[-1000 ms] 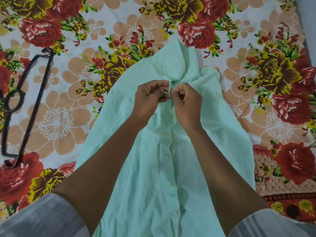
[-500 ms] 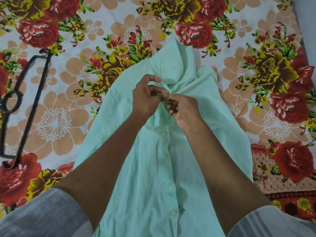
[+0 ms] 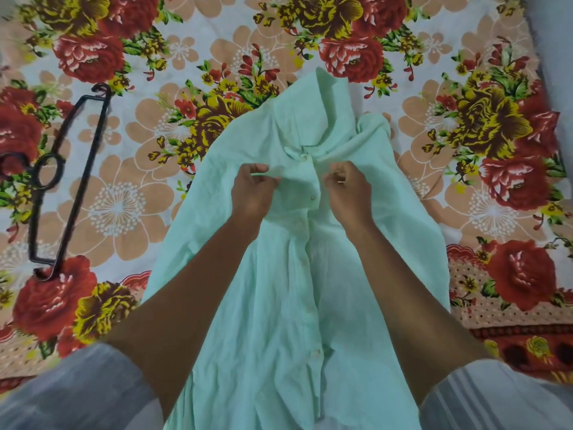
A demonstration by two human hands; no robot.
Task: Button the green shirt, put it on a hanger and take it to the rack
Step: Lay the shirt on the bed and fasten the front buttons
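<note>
The pale green shirt (image 3: 288, 305) lies front up on a flowered bedsheet, collar away from me, its placket closed with several white buttons down the middle. My left hand (image 3: 252, 193) pinches a fold of the shirt's fabric just left of the placket, below the collar. My right hand (image 3: 348, 189) has its fingers curled on the fabric right of the placket at the same height. A black hanger (image 3: 66, 181) lies flat on the sheet far to the left, apart from both hands.
The flowered bedsheet (image 3: 496, 150) covers the whole surface around the shirt. A grey strip (image 3: 558, 72), perhaps a wall or floor, runs along the right edge. No rack is in view.
My hands were together at the top button under the collar. They have since moved apart and slightly toward me, each now holding fabric on its own side of the placket.
</note>
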